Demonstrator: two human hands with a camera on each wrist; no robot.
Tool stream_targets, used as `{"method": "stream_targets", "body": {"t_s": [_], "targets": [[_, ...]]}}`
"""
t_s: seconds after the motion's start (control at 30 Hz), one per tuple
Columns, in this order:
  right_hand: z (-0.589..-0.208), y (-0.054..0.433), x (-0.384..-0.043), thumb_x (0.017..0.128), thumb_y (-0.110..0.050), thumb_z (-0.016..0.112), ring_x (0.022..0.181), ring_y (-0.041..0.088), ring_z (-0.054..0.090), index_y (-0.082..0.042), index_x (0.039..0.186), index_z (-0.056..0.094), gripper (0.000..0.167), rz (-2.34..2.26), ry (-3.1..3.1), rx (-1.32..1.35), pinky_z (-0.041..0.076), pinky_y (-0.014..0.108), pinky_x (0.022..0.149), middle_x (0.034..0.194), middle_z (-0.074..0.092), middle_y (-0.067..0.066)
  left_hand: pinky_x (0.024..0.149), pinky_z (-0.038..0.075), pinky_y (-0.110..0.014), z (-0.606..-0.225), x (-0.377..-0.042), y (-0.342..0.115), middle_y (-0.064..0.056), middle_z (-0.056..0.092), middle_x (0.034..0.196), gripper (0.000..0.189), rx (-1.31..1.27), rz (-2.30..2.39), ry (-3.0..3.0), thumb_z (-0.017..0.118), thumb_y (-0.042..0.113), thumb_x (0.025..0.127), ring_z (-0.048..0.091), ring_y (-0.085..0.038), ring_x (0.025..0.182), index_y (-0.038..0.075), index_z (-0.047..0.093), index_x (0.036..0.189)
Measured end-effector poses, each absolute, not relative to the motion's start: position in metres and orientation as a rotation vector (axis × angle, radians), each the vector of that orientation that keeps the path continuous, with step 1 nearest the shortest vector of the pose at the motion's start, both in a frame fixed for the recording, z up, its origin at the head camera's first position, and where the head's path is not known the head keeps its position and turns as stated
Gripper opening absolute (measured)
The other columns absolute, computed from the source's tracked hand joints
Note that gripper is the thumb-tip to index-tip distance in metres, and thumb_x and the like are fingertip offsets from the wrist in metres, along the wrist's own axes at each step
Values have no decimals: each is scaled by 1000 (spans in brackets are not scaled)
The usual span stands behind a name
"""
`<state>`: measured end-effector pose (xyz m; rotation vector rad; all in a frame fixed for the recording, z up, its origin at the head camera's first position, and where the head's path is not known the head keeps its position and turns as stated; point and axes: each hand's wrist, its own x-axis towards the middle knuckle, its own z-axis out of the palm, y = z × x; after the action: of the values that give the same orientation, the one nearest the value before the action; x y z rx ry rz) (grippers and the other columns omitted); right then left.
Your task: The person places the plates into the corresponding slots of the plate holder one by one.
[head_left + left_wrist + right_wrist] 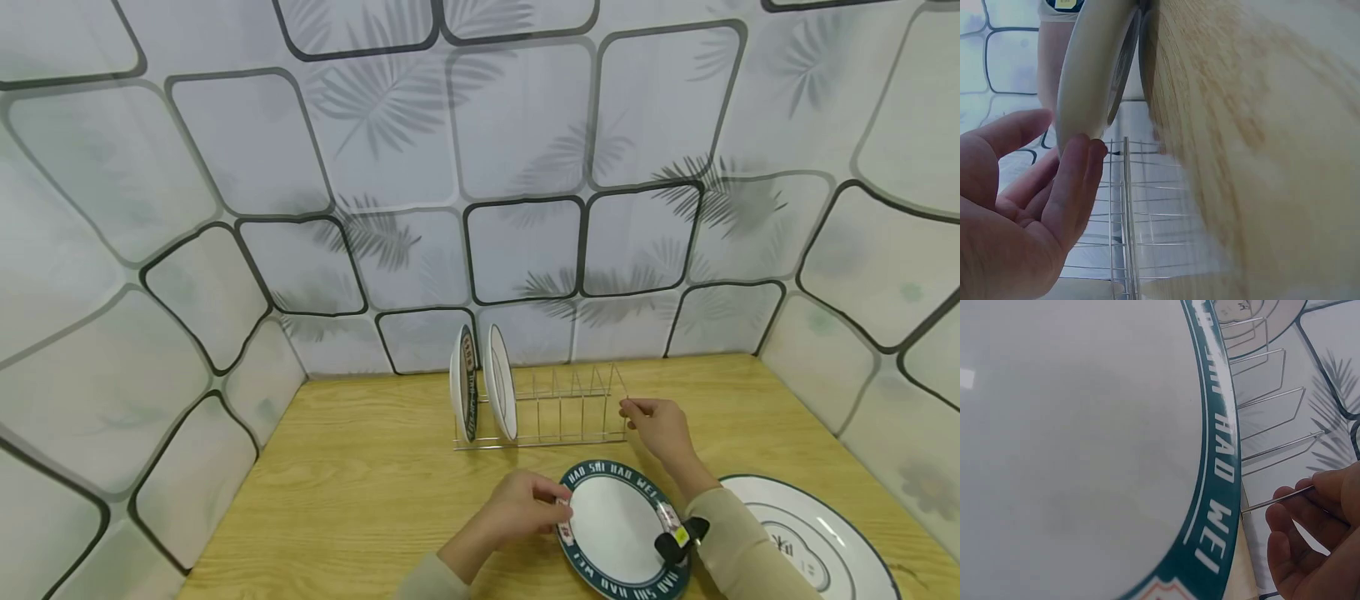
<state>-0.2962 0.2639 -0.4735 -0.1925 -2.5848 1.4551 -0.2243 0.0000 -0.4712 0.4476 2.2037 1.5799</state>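
Note:
My left hand [517, 504] holds a round plate [611, 529] by its left rim, thumb and fingers on either side of the edge. White in the middle, the plate has a dark green lettered border; in the left wrist view its pale side [1085, 75] is tilted up from the wooden table. My right hand [663, 429] pinches the end wire of a metal dish rack [555, 444], which the right wrist view shows between thumb and fingers [1329, 494]. Two plates stand upright at the rack's left end: a green-bordered one [459, 387] and a white one [500, 387].
A large white plate [840, 537] with a dark rim and printed centre lies at the right front, partly behind the right sleeve [742, 533]. Patterned cloth walls [525, 250] close off the wooden table [360, 483] at the back and sides.

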Motion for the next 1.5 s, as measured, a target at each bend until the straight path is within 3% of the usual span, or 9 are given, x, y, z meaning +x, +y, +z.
{"method": "stream_targets", "body": {"t_s": [0.4,0.7,1.0,1.27,1.5], "targets": [[-474,264,-295,104,-26,53,101,32,64,4,124,65,38,1484,-2603,-200,54,46,87,113,68,19,57,59,-26,-463,-224,-3,-5,74,94,18,357,1789,2364,75,-4,77,68,-12,81,2,78,94],[-474,264,-294,104,-27,52,100,33,65,5,123,65,39,1469,-2590,-185,56,44,84,112,69,20,54,57,-22,-461,-230,-7,-3,75,94,22,480,1798,2481,71,-5,79,64,-7,67,5,78,98],[-473,264,-294,104,-26,52,101,34,65,5,124,64,39,1453,-2603,-196,55,46,85,112,68,20,54,56,-22,-451,-231,-14,-3,75,96,23,525,1798,2511,70,-3,82,63,-6,65,6,78,101],[-475,265,-295,104,-25,52,100,33,65,5,123,65,38,1471,-2599,-205,57,41,81,111,69,20,53,56,-22,-438,-233,-21,-5,74,99,24,552,1807,2555,68,-3,83,64,-6,65,6,78,104],[-475,265,-297,104,-25,53,100,34,66,5,122,65,38,1456,-2595,-182,57,42,81,111,69,20,49,50,-19,-420,-238,-30,-4,75,95,23,592,1821,2652,67,0,85,65,-8,68,8,78,104]]}}
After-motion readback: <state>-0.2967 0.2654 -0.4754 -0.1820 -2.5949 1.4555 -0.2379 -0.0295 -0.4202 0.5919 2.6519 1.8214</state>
